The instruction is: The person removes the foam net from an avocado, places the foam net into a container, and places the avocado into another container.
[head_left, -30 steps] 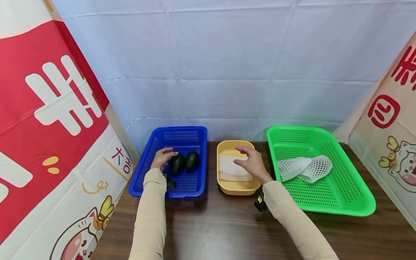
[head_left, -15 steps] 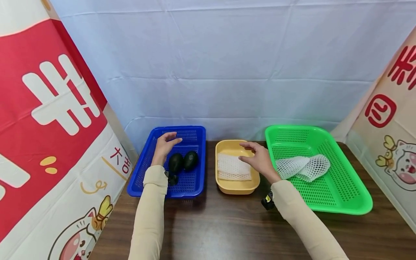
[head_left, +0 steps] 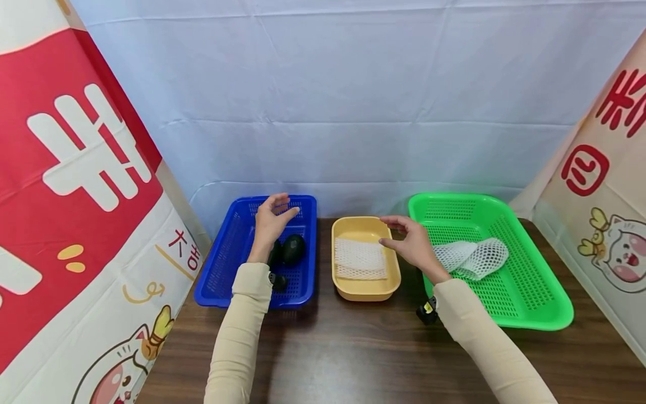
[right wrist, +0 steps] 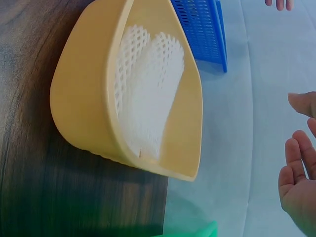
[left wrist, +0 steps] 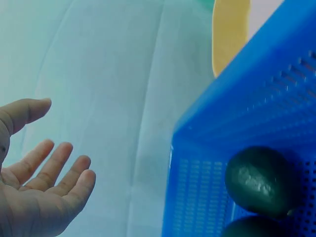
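1. Over the blue perforated basket (head_left: 222, 261), the left hand (head_left: 270, 227) is hovering with its fingers loosely bent and its thumb standing apart, well clear of the fruit.
2. Inside that basket, two dark green avocados (head_left: 293, 249) are lying side by side; in the head view the left hand and wrist are partly covering one of them.
3. Near the right rim of the yellow tub (head_left: 365, 294), the right hand (head_left: 414, 247) is hanging raised, its fingers relaxed and unclenched, its thumb set apart from them.
4. Within the tub, white foam net sleeves (head_left: 359, 258) are lying flat and stacked.
5. To the right, the green perforated basket (head_left: 535, 269) is holding two opened-out white foam nets (head_left: 485, 258), which are overlapping.
6. Beneath everything, a dark wood-grain table (head_left: 323, 365) is supporting the three containers.
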`<control>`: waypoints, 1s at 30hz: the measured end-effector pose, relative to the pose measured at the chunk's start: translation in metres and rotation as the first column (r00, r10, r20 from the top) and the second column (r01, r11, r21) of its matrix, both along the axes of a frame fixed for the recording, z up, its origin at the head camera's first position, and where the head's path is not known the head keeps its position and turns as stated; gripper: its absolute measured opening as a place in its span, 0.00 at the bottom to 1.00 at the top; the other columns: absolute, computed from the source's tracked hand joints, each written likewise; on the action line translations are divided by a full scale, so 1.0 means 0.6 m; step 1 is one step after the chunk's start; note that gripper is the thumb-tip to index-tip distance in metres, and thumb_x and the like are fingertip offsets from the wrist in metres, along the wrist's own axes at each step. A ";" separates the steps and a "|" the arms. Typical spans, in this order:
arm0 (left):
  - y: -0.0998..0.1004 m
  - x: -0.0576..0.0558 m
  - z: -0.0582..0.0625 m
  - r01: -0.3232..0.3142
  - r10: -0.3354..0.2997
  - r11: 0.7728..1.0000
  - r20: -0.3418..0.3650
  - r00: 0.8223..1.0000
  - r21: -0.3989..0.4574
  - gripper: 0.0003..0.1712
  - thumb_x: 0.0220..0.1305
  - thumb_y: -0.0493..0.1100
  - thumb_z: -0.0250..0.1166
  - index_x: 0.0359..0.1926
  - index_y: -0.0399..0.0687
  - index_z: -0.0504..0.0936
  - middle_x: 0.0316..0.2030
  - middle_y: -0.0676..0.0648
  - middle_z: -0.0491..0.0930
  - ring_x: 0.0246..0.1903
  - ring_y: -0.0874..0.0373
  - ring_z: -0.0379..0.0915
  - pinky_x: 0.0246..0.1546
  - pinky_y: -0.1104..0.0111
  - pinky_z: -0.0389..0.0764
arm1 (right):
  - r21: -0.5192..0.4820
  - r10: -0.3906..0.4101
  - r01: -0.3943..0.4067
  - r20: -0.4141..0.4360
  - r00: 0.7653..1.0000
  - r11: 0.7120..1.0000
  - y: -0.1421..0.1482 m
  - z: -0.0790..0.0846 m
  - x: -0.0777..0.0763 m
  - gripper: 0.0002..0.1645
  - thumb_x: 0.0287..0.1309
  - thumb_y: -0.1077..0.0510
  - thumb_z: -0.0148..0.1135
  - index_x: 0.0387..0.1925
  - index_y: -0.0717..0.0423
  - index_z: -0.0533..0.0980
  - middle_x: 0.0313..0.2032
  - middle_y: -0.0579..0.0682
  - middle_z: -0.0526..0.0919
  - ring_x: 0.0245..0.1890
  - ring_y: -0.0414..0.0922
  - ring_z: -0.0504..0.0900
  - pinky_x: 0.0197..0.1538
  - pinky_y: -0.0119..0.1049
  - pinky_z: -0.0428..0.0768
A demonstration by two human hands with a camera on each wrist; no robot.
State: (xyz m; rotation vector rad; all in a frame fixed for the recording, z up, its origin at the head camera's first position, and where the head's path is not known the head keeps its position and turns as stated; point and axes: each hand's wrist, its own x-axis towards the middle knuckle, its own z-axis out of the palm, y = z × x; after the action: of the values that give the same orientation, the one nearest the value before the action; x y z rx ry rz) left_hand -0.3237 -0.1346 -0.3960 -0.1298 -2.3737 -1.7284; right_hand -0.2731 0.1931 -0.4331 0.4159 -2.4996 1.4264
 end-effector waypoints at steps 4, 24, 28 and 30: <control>0.018 0.008 0.004 0.027 -0.028 0.999 -0.036 0.999 -0.026 0.28 0.60 0.43 0.71 0.61 0.46 0.75 0.56 0.41 0.76 0.56 0.45 0.72 0.51 0.55 0.75 | -0.025 -0.019 0.019 0.027 0.999 1.000 0.012 0.005 0.003 0.26 0.52 0.65 0.72 0.55 0.59 0.77 0.52 0.57 0.79 0.52 0.53 0.76 0.57 0.51 0.70; 0.101 0.062 0.005 0.121 -0.124 0.992 -0.151 0.981 -0.029 0.27 0.59 0.40 0.72 0.59 0.44 0.77 0.53 0.45 0.78 0.51 0.48 0.76 0.49 0.61 0.77 | -0.028 -0.054 0.057 0.103 0.993 0.998 0.098 0.024 0.030 0.32 0.57 0.54 0.71 0.62 0.56 0.73 0.58 0.57 0.75 0.57 0.54 0.72 0.59 0.52 0.68; 0.112 0.066 -0.003 0.120 -0.124 0.992 -0.164 0.979 -0.033 0.27 0.58 0.40 0.72 0.59 0.45 0.77 0.53 0.46 0.79 0.50 0.50 0.77 0.46 0.63 0.78 | -0.040 -0.080 0.085 0.105 0.991 0.996 0.116 0.027 0.035 0.33 0.57 0.55 0.71 0.63 0.55 0.72 0.59 0.56 0.75 0.55 0.48 0.73 0.56 0.43 0.72; 0.119 0.069 -0.008 0.129 -0.133 0.991 -0.170 0.976 -0.034 0.27 0.58 0.40 0.72 0.59 0.44 0.77 0.52 0.45 0.79 0.49 0.50 0.77 0.46 0.63 0.79 | -0.041 -0.097 0.101 0.099 0.990 0.994 0.127 0.028 0.038 0.33 0.56 0.55 0.71 0.63 0.55 0.72 0.58 0.55 0.75 0.53 0.42 0.73 0.53 0.36 0.73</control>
State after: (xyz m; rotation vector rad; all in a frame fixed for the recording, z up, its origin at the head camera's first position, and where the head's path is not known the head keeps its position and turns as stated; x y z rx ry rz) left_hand -0.2822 -0.0635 -0.4007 -0.4301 -2.3051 -1.6711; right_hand -0.2506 0.2692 -0.4161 0.2158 -2.5179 1.4952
